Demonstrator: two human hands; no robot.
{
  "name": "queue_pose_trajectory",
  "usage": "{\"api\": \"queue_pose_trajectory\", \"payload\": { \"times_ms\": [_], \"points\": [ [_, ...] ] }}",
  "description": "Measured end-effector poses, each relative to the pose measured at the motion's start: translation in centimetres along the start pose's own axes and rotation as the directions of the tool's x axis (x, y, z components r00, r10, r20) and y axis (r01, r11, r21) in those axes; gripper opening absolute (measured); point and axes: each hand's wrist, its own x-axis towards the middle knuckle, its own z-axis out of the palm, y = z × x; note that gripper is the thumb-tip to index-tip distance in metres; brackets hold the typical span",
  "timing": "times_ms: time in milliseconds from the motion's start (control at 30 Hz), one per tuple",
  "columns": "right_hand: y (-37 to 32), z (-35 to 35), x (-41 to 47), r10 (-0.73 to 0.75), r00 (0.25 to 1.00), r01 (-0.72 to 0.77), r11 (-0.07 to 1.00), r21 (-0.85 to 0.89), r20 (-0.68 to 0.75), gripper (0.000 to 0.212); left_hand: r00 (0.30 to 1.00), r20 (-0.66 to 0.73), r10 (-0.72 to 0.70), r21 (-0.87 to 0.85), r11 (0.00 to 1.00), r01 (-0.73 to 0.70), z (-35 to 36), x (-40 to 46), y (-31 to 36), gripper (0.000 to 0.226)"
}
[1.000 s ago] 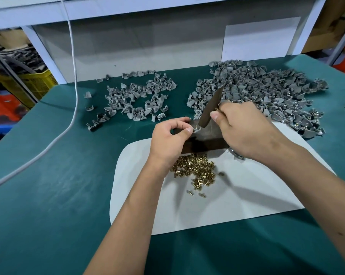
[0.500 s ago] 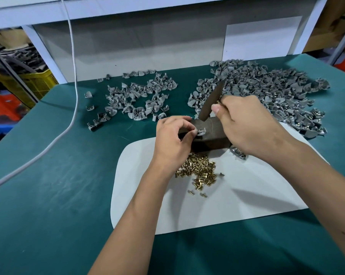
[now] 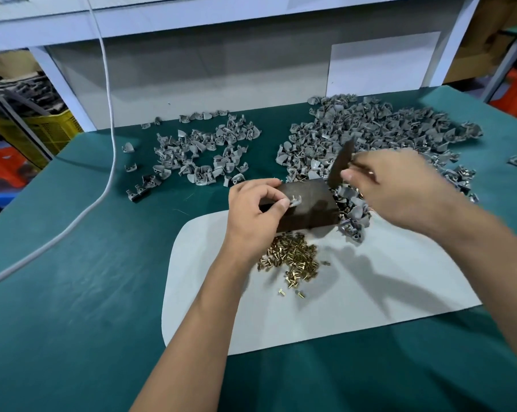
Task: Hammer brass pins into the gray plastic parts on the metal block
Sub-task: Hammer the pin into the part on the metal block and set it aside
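We see a green table [image 3: 73, 292] carrying a white mat [image 3: 370, 292] at about 5 o'clock from its centre. The big heap [image 3: 385, 138] of gray parts spreads at 1 o'clock, reaching down to the mat's far edge, and a smaller heap [image 3: 203, 156] lies at 11 o'clock, well apart from it. A white cable [image 3: 108, 144] trails across the table at 9 o'clock. The dark block [image 3: 308, 203] stands on the mat's far edge, near the middle of the view. The right hand [image 3: 400, 185], blurred, hangs at 2 o'clock from the block with fingers curled round a dark flat tool [image 3: 342, 165] that points up. The left hand [image 3: 251, 212] rests at the block's 9 o'clock side, thumb and forefinger pinching a gray part [image 3: 296, 200] on the block's top. The pins [image 3: 293, 257] lie heaped on the mat at 6 o'clock, just beside the block, with a few strays nearer us.
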Motion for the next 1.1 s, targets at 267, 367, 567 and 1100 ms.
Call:
{"api": "queue_pose_trajectory", "payload": {
  "times_ms": [267, 367, 567, 1100],
  "points": [
    [5.6, -0.4, -1.9, 0.267, 0.958, -0.239, 0.947, -0.214, 0.11, 0.032, 0.997, 0.025, -0.078, -0.158, 0.984, 0.081, -0.1, -0.3, 0.5, 0.024],
    [6.2, 0.3, -2.6, 0.312, 0.941, -0.275, 0.93, -0.245, 0.131, 0.024, 0.997, 0.029, -0.073, -0.15, 0.986, 0.076, -0.1, -0.4, 0.7, 0.022],
    [3.8, 0.0, -2.1, 0.256, 0.965, -0.232, 0.935, -0.267, 0.059, 0.004, 0.998, 0.042, -0.057, -0.122, 0.991, 0.062, -0.3, -0.6, 0.9, 0.021],
    [-3.2, 3.5, 0.7, -0.464, 0.885, 0.463, 0.886, -0.017, -0.037, 0.032, 0.999, -0.048, -0.02, -0.156, 0.988, 0.012, -0.7, 0.2, 0.6, 0.012]
  ]
}}
